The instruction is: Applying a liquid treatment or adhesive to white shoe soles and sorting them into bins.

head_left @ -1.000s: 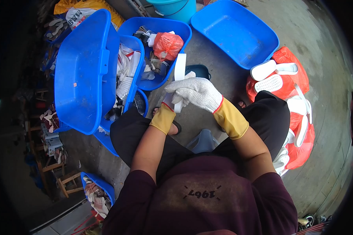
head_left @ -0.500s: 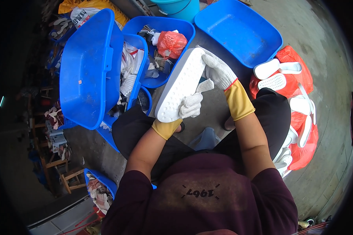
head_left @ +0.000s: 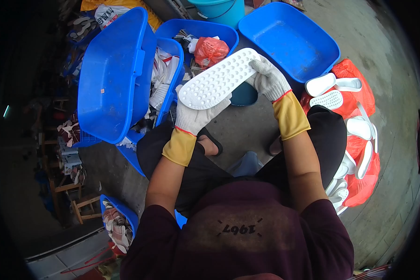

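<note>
A white shoe sole (head_left: 219,77), its face covered in round dimples, is held slantwise between my hands above the gap between my knees. My left hand (head_left: 196,116), in a white knit glove with a yellow cuff, is closed round the near left end from below, its fingers partly hidden under the sole. At the far right end, my right hand (head_left: 269,80), gloved the same way, grips the sole with the thumb side over the edge. More white soles (head_left: 326,99) lie on red plastic bags (head_left: 354,101) to the right.
A blue tub (head_left: 109,77) stands tilted at the left, beside another tub (head_left: 171,46) of white scraps. Behind the sole, a blue tub holds a tied red bag (head_left: 211,50). An empty blue tub (head_left: 289,39) and a turquoise bucket (head_left: 224,13) are farther back.
The sole has turned, so its dimpled face now shows fully instead of its side wall. My left hand has shifted from the near edge to beneath the left end.
</note>
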A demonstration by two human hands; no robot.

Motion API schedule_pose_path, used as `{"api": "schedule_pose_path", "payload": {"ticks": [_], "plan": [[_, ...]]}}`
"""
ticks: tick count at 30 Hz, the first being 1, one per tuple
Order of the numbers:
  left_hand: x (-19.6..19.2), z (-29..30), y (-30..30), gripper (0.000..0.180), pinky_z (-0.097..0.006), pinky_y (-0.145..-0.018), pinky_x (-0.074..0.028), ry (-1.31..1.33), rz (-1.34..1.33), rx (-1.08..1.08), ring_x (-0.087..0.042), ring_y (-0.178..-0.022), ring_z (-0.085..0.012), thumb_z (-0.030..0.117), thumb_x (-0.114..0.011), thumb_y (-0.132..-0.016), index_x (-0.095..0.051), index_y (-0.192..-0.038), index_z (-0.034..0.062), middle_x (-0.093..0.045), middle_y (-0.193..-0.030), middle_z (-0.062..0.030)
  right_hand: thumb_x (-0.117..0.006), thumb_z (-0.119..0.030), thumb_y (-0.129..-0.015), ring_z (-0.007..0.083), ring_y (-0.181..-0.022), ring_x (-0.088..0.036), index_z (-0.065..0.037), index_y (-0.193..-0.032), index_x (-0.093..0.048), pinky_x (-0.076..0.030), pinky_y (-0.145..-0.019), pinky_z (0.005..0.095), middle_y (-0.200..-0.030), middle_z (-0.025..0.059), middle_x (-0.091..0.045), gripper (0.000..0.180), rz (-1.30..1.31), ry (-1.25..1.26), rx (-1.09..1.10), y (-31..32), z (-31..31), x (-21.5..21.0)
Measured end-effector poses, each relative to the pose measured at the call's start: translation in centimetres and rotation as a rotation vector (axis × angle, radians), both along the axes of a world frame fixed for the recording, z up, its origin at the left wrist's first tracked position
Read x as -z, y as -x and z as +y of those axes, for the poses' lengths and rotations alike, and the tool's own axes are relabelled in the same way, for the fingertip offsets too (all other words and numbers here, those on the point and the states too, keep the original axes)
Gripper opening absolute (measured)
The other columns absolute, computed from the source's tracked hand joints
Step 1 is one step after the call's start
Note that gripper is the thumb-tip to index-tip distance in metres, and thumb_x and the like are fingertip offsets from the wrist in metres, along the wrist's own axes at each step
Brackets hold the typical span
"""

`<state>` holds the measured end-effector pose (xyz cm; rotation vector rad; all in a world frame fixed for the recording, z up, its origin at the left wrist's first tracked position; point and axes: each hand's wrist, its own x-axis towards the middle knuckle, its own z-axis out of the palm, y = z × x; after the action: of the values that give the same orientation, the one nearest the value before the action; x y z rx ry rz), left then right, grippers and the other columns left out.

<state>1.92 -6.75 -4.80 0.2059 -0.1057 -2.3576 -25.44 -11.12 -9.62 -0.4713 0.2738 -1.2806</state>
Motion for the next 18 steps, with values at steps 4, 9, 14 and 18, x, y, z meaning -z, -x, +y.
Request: {"api": "schedule_pose_path", "payload": {"ticks": [4,9,14,18], "plan": [[-0.2,-0.02,-0.44,0.105,-0.076,-0.118,-0.028,0.115,-0.108,-0.152,-0.027,-0.156,-0.047,0.085,-0.031,-0.095,-0.021,-0.167,0.0089,-0.022,-0.172,-0.022,-0.067,-0.009,-0.099,0.0362,-0.125,-0.066,0.006,-0.141,-0.052,-0.054,-0.11,0.0518,-0.135,0.0232,-0.066,0.046,-0.018,-0.063,0.058,-0.18,-0.14,0.79],[0.01,-0.16,-0.52,0.107,-0.077,-0.118,-0.027,0.117,-0.111,-0.18,-0.026,-0.156,-0.047,0.088,-0.034,-0.092,-0.022,-0.167,0.0125,-0.023,-0.172,-0.0207,-0.066,-0.008,-0.1,0.0381,-0.128,-0.064,0.006,-0.142,-0.051,-0.054,-0.111,0.0531,-0.137,0.0246,-0.064,0.047,-0.022,-0.082,0.067,-0.15,0.23,0.66],[0.2,-0.35,-0.55,0.105,-0.077,-0.118,-0.026,0.118,-0.11,-0.185,-0.025,-0.156,-0.0469,0.087,-0.033,-0.092,-0.023,-0.167,0.0138,-0.022,-0.172,-0.0202,-0.064,-0.007,-0.1,0.0366,-0.124,-0.067,0.007,-0.142,-0.051,-0.054,-0.11,0.0505,-0.135,0.0244,-0.065,0.046,-0.039,-0.093,0.103,-0.37,0.34,0.73],[0.27,-0.44,-0.51,0.102,-0.077,-0.118,-0.026,0.125,-0.147,-0.201,-0.024,-0.157,-0.047,0.087,-0.028,-0.094,-0.023,-0.167,0.0152,-0.021,-0.173,-0.0199,-0.063,-0.005,-0.1,0.0367,-0.124,-0.067,0.007,-0.142,-0.052,-0.054,-0.11,0.0504,-0.135,0.0245,-0.065,0.045,-0.084,-0.057,0.065,-0.23,0.02,1.17]]}}
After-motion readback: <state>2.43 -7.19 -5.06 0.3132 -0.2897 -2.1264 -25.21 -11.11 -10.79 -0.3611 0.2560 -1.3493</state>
